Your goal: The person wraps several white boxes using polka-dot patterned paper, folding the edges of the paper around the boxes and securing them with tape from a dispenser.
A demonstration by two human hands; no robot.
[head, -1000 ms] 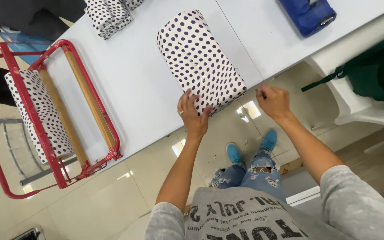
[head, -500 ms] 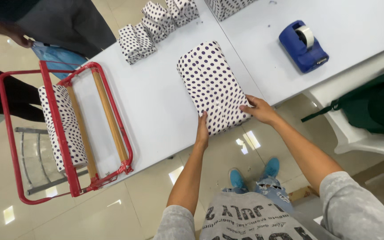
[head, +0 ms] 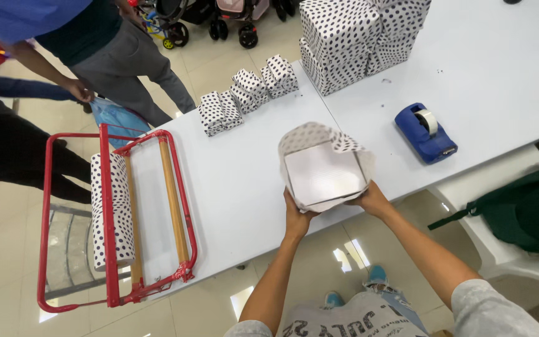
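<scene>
box (head: 324, 173) half-wrapped in dotted paper (head: 310, 135) | left hand (head: 297, 216), right hand (head: 372, 201) grip it

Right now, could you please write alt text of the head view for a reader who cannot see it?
Two hands, left and right, hold a box half wrapped in dotted paper, its white end showing, at the edge of a white table. A blue tape dispenser, wrapped boxes and a red paper-roll stand are nearby.

Left hand (head: 297, 218), right hand (head: 373, 201) — fingers curled
</scene>
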